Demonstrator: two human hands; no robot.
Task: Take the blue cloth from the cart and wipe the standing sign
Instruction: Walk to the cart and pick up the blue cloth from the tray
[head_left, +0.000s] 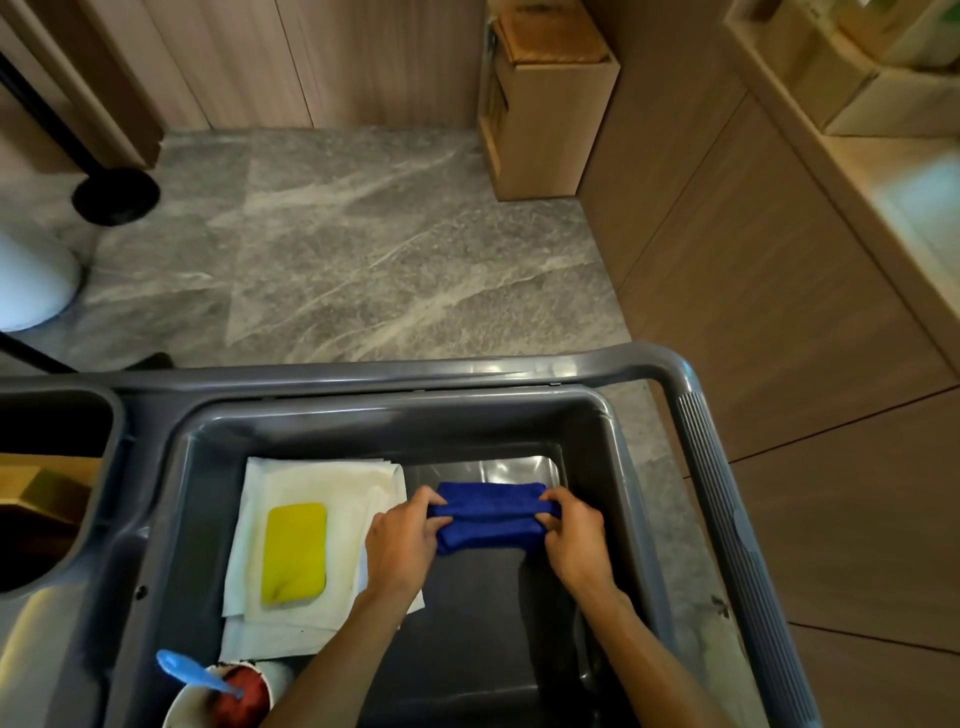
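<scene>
A folded blue cloth (488, 517) lies in the grey cart tub (395, 421), right of centre. My left hand (402, 545) pinches the cloth's left end and my right hand (576, 540) pinches its right end, both with fingers closed on the fabric. A black round base with a slanted pole (115, 196) stands on the floor at the far left; whether it belongs to the standing sign I cannot tell, as no sign board is in view.
White cloths (311, 478) with a yellow sponge (294, 553) on top lie left of the blue cloth. A cup with a blue spoon (218, 691) sits at the tub's front left. The cart handle (727, 467) runs along the right. A wooden stand (545, 104) and counter stand beyond.
</scene>
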